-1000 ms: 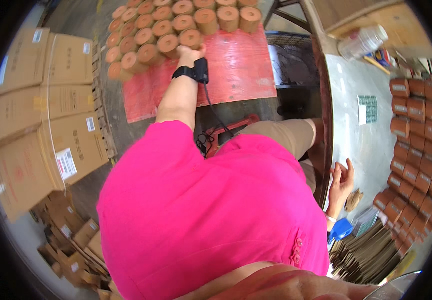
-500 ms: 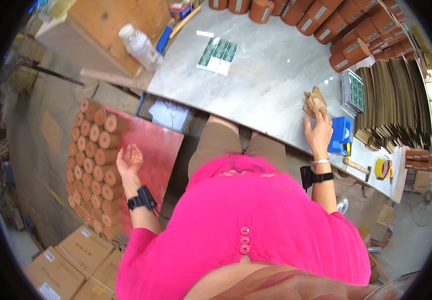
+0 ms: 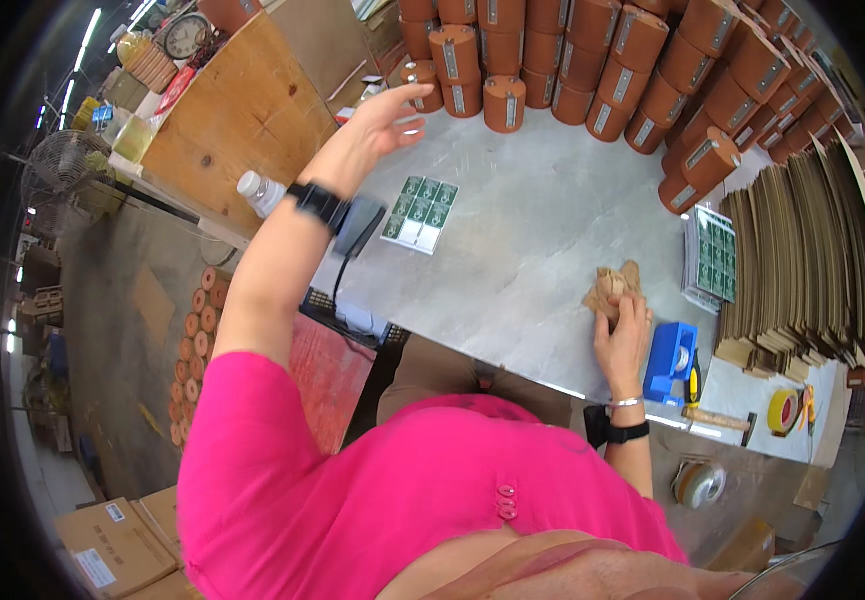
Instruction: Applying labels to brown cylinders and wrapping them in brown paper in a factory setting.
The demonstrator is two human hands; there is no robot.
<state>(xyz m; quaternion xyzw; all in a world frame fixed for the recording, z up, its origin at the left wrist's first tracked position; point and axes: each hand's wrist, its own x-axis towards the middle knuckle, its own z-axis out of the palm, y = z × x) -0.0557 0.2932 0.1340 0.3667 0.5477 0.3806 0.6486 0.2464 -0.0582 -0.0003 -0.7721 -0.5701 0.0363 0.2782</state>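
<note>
My left hand point(image 3: 387, 122) reaches over the far left of the grey tabletop point(image 3: 522, 220), fingers stretched out and apart, with nothing in it. Its fingertips are close to the reddish-brown cylinder point(image 3: 422, 84) at the left end of the stacked rows; whether they touch it I cannot tell. My right hand point(image 3: 624, 340) rests near the table's front edge, its fingers closed on a crumpled brown cloth point(image 3: 608, 287). A sheet of green labels point(image 3: 418, 213), with some white gaps, lies to the right of my left forearm.
Stacked reddish-brown cylinders point(image 3: 562, 60) line the back. On the right are a pile of label sheets point(image 3: 714, 258), a cardboard stack point(image 3: 802, 250), a blue tape dispenser point(image 3: 668, 362), a hammer point(image 3: 717, 420) and yellow tape point(image 3: 781, 411). A white bottle point(image 3: 260, 193) stands behind my left arm.
My left hand has swung up and forward from beside the stacked cylinders on the red board to the table's far left. My right hand stays at the cloth. The view has tilted up.
</note>
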